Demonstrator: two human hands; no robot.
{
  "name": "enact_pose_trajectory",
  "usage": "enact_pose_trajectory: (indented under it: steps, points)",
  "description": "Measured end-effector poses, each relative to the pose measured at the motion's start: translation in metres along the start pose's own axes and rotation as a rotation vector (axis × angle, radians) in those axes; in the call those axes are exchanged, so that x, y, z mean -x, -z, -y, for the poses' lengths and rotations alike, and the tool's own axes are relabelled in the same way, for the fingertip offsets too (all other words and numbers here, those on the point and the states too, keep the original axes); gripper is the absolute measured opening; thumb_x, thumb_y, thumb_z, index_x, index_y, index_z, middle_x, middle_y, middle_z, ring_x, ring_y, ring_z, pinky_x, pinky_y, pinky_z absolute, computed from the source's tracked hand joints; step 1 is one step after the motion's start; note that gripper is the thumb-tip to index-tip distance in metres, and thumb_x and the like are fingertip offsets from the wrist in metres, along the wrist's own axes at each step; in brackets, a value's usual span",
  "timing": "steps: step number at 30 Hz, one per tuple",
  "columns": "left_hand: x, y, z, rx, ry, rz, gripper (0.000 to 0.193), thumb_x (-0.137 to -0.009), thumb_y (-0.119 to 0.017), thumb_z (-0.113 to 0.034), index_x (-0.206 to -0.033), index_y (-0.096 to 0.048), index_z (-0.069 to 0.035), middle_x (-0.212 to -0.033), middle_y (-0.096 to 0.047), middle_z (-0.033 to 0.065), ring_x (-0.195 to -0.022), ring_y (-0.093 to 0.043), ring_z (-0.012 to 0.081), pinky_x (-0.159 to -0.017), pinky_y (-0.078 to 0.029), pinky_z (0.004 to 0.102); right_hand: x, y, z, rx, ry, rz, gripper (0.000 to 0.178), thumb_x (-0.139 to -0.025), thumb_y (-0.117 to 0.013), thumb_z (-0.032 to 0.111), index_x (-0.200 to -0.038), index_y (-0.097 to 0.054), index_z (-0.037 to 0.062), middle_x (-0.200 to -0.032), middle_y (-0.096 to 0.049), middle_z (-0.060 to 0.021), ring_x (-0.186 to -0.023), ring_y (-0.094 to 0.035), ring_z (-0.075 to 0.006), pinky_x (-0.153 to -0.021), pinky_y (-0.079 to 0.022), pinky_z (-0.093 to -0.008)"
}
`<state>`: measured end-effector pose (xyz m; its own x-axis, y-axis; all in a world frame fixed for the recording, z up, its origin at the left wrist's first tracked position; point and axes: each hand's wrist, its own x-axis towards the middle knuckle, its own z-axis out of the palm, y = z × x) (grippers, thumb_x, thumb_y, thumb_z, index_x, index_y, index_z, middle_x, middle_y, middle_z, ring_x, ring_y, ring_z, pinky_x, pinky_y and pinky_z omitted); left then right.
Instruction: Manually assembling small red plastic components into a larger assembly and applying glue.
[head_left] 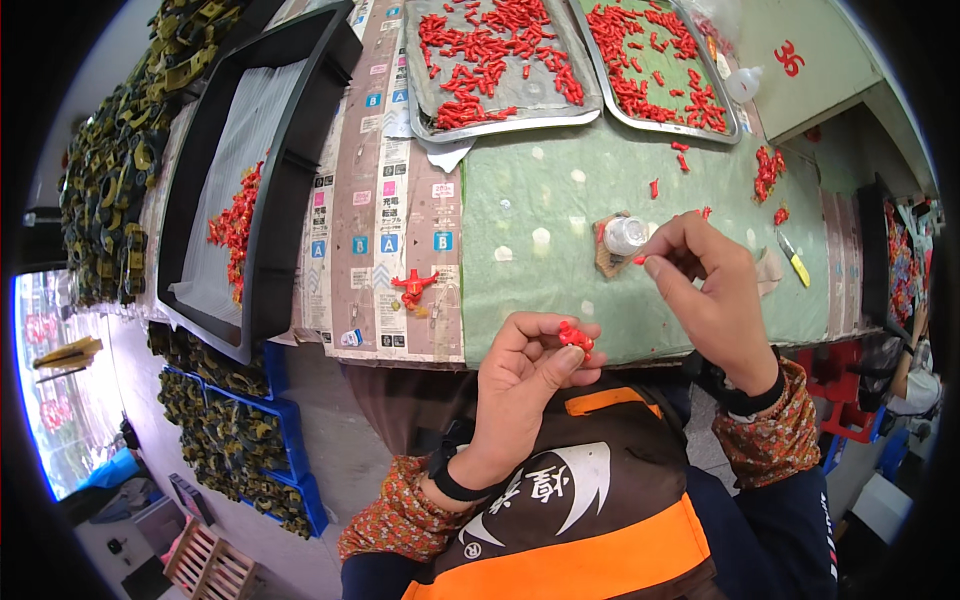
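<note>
My left hand [535, 365] is closed around a small red plastic toy figure [575, 341] with a trace of yellow, held above the table's near edge. My right hand [708, 285] pinches a small red plastic piece [640, 260] between thumb and fingertips. Just beside that piece, a small clear container [626, 236] stands on a brown cardboard pad [608, 262]. To the left, another red toy figure [413, 288] lies on the printed table covering. A few loose red pieces [654, 188] are scattered beyond my right hand.
Two metal trays [505, 127] of red pieces sit at the back. At left is a black bin [283, 210] with finished-looking red-yellow figures [240, 225]. A yellow-handled knife [795, 262] and red clusters [768, 172] lie at right. Blue crates [297, 440] stand below left.
</note>
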<state>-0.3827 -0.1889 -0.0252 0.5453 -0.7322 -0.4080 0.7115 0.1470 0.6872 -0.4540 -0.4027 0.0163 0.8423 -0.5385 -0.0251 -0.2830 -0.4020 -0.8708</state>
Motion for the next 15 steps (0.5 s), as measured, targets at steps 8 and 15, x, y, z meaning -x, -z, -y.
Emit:
enact_pose_trajectory:
  steps: [8, 15]
  points:
    - [0.003, 0.006, 0.015, -0.085, -0.293, 0.092, 0.022, -0.101, -0.062, 0.005, -0.119, -0.051, -0.002, -0.134, -0.063, 0.0236, -0.115, -0.069, 0.0249, -0.098, -0.059, 0.0362, 0.048, -0.022, 0.024, -0.695, -0.277, 0.237, 0.009, -0.098, -0.068, 0.003, -0.105, -0.061, 0.0018, -0.088, -0.061, 0.0023, -0.075, -0.056, -0.0006, -0.065, -0.047, -0.0187]
    - [0.006, 0.014, 0.021, -0.389, -0.652, 0.111, 0.027, -0.097, -0.066, 0.009, -0.117, -0.052, -0.002, -0.133, -0.064, 0.0270, -0.123, -0.067, 0.0301, -0.103, -0.055, 0.0375, 0.061, -0.031, 0.022, -0.826, -0.311, 0.249, 0.008, -0.100, -0.068, 0.004, -0.102, -0.061, 0.0007, -0.089, -0.062, 0.0005, -0.072, -0.057, -0.0013, -0.060, -0.049, -0.0182]
